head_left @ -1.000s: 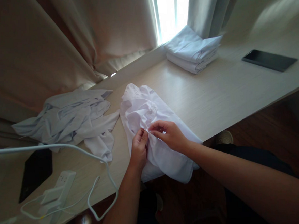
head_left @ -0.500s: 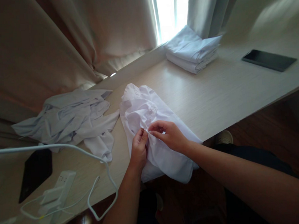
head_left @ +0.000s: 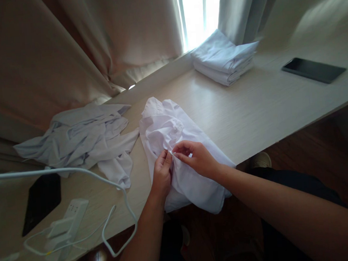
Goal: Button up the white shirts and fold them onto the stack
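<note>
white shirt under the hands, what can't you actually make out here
Head view, the only one:
- What the left hand and right hand pinch on the white shirt: too small, covered by the fingertips.
- The shirt's lower edge: it hangs past the table edge, into shadow.
- The crumpled pile: how many garments, folds hide it.
- The white cable: cut off at the left edge.

- No text, label, brand, number or sign could be read anywhere in the view.
- The dark phone (head_left: 313, 70) at 2 o'clock showed a blank screen.
- The white power strip (head_left: 67, 221) at 8 o'clock showed only sockets, with no marking clear enough to read.
</note>
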Motion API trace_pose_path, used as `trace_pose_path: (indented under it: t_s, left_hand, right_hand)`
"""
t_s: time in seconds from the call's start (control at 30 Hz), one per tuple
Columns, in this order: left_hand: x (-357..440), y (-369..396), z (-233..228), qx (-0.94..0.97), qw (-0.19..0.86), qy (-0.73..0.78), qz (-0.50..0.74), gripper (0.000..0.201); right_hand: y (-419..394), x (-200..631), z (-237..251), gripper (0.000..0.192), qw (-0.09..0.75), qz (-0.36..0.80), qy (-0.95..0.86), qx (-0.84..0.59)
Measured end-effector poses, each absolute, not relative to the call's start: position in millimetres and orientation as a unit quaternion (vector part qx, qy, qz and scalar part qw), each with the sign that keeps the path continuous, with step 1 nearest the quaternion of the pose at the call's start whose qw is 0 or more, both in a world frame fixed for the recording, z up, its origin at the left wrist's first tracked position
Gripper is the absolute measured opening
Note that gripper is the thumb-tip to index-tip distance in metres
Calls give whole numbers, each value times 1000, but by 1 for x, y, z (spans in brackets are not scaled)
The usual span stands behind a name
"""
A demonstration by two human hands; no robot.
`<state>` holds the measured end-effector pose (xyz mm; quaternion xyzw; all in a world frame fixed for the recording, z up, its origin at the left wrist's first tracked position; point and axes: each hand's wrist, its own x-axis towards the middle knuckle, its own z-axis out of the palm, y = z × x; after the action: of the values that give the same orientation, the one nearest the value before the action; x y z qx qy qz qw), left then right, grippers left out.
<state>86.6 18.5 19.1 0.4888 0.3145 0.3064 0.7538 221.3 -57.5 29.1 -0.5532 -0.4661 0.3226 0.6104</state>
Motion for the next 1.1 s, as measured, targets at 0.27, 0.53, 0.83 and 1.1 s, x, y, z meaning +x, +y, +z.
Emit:
trace_pose_path:
  t_s: [0.27, 0.53, 0.83, 1.1]
  left_hand:
    - [87, 19, 18, 498, 754, 307, 298, 31]
    - [89, 17, 19, 495, 764, 295, 290, 31]
    - [87, 18, 18, 508, 758, 296, 284, 30]
    - [87, 18, 14, 521, 738, 306, 300, 27]
  right_hand:
    - [-58, 221, 28, 13, 605, 328, -471, -551]
    - [-56, 219, 25, 13, 610, 340, -463, -545]
    - [-56, 219, 25, 12, 612, 341, -464, -543]
    - [-59, 215, 28, 4, 580, 313, -513, -550]
